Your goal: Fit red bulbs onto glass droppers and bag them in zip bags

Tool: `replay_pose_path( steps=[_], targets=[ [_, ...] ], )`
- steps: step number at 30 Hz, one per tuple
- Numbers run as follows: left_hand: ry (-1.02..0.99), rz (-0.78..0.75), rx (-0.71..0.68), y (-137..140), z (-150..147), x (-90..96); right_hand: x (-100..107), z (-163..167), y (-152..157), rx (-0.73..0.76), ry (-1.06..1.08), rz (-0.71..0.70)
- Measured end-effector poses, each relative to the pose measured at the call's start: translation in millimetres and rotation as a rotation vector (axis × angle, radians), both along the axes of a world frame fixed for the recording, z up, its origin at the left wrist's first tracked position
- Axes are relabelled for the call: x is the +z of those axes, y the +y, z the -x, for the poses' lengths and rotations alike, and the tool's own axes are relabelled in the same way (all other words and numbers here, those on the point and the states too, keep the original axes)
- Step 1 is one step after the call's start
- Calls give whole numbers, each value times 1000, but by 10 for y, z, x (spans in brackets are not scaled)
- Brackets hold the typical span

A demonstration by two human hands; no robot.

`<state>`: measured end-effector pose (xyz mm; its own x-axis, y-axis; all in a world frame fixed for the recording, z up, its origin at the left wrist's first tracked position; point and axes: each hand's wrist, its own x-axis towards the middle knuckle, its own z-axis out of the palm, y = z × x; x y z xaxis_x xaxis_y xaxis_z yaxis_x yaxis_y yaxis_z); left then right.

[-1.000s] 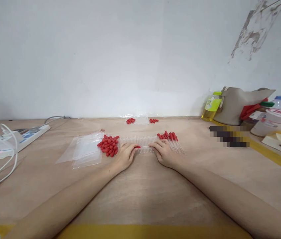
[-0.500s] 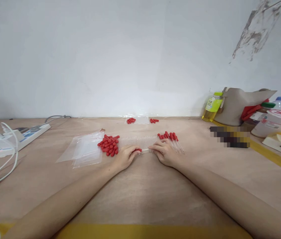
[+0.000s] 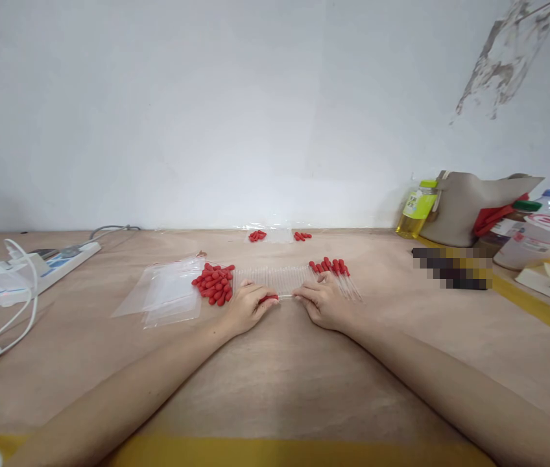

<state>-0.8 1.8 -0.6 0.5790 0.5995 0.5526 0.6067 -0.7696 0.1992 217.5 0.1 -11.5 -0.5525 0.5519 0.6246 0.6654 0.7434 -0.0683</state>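
My left hand [image 3: 248, 307] is closed on a red rubber dropper bulb [image 3: 269, 299], pinched between thumb and fingers. Facing it, my right hand [image 3: 324, 305] pinches a thin clear dropper tube [image 3: 286, 297], which lies crosswise and meets the bulb's open end; how deep it sits I cannot tell. Behind both hands a row of clear tubes [image 3: 275, 279] lies side by side on the table. A pile of loose red bulbs [image 3: 213, 283] is left of the row. To the right lie several droppers [image 3: 338, 267] with red bulbs on their tubes, partly covered by my right hand.
Clear plastic bags [image 3: 170, 295] lie flat at the left. Farther back, a bag with red bulbs [image 3: 257, 237] rests by the wall. A power strip [image 3: 68, 261] with white cables is at far left. A yellow-green bottle [image 3: 416, 209], a grey bag [image 3: 460, 207] and jars stand right.
Both hands have come slightly nearer to me. More of the red bulb shows in my left hand, and the tube now lines up straight with it.
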Motion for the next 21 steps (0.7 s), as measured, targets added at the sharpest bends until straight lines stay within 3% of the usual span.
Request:
replay_pose_path(
  steps=[8,21],
  targets=[
    [53,-106,-40,-3,2,-5,-3,60,-35,34,11,21],
    [85,-131,-61,2,0,-21,11,154,-57,23,8,81]
  ],
)
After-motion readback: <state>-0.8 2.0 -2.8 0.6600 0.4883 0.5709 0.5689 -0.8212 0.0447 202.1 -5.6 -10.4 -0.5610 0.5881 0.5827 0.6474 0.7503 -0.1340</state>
